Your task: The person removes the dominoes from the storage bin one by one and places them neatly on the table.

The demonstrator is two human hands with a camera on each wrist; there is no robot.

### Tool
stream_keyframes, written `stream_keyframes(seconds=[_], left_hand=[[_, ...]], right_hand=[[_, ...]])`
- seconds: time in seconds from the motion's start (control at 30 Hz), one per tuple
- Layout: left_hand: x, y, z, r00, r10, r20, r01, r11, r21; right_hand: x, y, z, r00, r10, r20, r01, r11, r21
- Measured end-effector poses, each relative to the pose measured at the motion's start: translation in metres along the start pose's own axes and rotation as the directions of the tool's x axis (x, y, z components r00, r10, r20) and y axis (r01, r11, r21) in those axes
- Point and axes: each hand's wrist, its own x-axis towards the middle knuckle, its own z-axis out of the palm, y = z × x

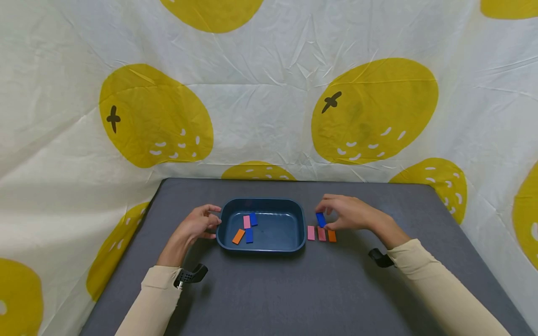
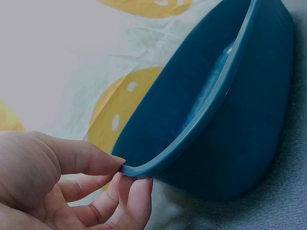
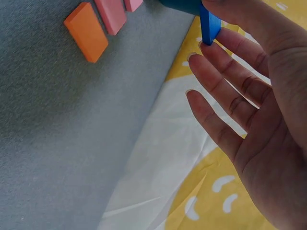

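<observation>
My left hand (image 1: 201, 223) pinches the left rim of a dark blue rectangular tub (image 1: 273, 248); in the left wrist view, thumb and fingers sit either side of that rim (image 2: 139, 170). Between the thumb and fingers of my right hand (image 1: 346, 212) is a flat blue block (image 1: 321, 220), held above the table right of the tub. The right wrist view shows this blue block (image 3: 209, 26) edge-on. Below it lie two pink blocks (image 1: 311, 233) and an orange block (image 1: 332, 236) in a row. Inside the tub are two blue blocks (image 1: 250, 235), a pink block (image 1: 246, 221) and an orange block (image 1: 238, 236).
The grey table (image 1: 269, 294) ends at the back against a white curtain (image 1: 260, 116) with yellow fruit prints. The tub stands near the table's far edge. A dark wrist device (image 1: 191, 274) is worn on the left wrist, another (image 1: 380, 257) on the right.
</observation>
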Motion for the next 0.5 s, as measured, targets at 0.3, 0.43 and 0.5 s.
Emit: stream_keyframes(seconds=[0.3,0.43,0.5], left_hand=[[-0.001,0.001,0.0,1.0,-0.005,0.001,0.005,1.0,-0.003],[-0.001,0.001,0.0,1.0,-0.004,0.004,0.004,1.0,-0.004],[-0.001,0.001,0.0,1.0,-0.003,0.006,0.003,1.0,-0.003]], right_hand=[[-0.012,0.012,0.002,1.0,0.02,0.0,-0.02,1.0,0.014],[-0.018,0.019,0.004,1.0,0.025,-0.002,-0.025,0.999,0.028],[-0.02,0.022,0.005,0.999,0.039,0.003,-0.039,0.999,0.037]])
